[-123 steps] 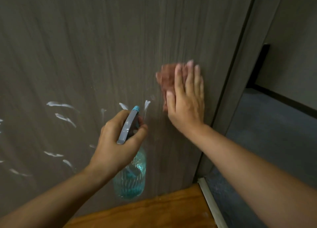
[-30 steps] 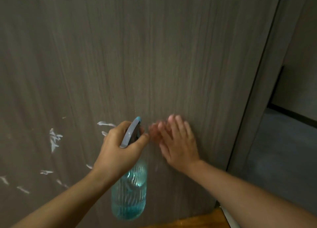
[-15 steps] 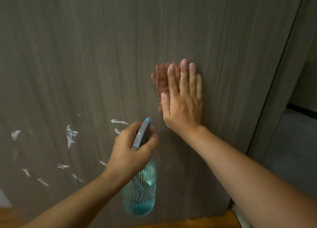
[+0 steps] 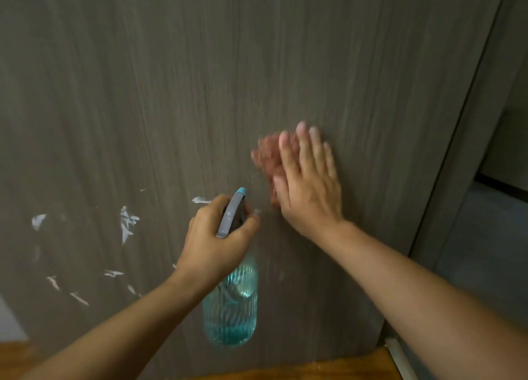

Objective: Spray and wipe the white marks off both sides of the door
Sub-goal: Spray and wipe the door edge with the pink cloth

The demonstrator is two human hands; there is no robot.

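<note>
Left hand [image 4: 217, 242]: fingers curled round the neck of a spray bottle [image 4: 231, 299], thumb wrapped on the right side of the grey head, back of hand toward camera. Left forearm bare, running from the lower-left corner up to the wrist. Right hand [image 4: 310, 185]: flat, fingers straight and close together, pointing up, palm pressing a pinkish cloth [image 4: 267, 159] against the door [image 4: 257, 65]; fingertips blurred. Right forearm bare, entering from the lower-right corner.

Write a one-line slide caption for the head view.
Right hand presses a pink cloth on the door; left hand grips a spray bottle beside white marks.
</note>
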